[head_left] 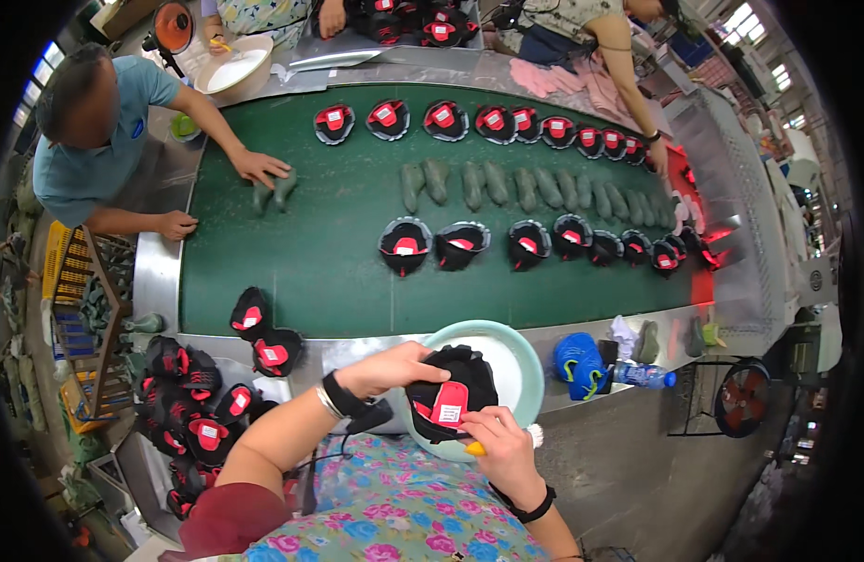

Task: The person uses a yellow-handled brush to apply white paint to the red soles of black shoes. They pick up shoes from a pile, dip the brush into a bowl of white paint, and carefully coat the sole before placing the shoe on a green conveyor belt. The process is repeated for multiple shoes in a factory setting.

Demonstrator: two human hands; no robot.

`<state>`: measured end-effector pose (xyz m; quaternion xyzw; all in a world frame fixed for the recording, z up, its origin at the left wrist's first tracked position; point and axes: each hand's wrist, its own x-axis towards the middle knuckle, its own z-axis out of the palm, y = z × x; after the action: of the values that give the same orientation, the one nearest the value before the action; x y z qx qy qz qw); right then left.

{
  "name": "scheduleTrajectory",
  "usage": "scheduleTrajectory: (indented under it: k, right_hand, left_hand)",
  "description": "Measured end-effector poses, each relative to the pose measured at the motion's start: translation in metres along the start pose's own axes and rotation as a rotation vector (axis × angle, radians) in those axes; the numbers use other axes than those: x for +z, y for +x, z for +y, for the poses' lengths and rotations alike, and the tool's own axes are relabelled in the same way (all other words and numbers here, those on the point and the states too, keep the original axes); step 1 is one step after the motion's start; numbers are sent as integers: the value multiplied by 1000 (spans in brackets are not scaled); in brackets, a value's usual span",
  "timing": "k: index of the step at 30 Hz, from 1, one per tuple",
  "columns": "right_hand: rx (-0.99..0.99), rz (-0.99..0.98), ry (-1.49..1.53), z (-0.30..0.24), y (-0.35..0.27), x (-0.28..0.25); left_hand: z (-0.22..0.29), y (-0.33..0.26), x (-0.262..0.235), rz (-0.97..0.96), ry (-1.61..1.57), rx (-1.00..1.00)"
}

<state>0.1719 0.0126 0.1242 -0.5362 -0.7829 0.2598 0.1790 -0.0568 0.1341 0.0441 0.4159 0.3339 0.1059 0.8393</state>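
That upper (451,398) looks light and soft, best rim-held, as your left hand (394,367) pinches far, right hand (509,457) near, with brush (476,450).

1. Before us: basin (532,363), beneath the shoe upper (467,377) between our left hand (392,369) and right hand (505,453)
2. Beyond: belt (338,267), bearing far upper row (496,124), near upper row (528,245), lasts (526,190) between
3. Our left: heap of uppers (198,372)
4. Our right: bottle (641,375), then fan (743,398)

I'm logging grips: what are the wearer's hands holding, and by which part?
The left hand holds a shoe upper by its upper-left edge; the right hand holds its lower-right edge, plus a brush, apparently by the yellow handle.
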Motion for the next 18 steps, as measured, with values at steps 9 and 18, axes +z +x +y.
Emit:
scheduleTrajectory:
  k: [9, 18]
  right_hand:
    - [108, 13, 309, -11, -19, -28]
    - [368, 84, 375, 46, -56, -15]
  left_hand:
    - [-22, -38, 81, 24, 446, 561]
    - [-79, -93, 106, 109, 166, 148]
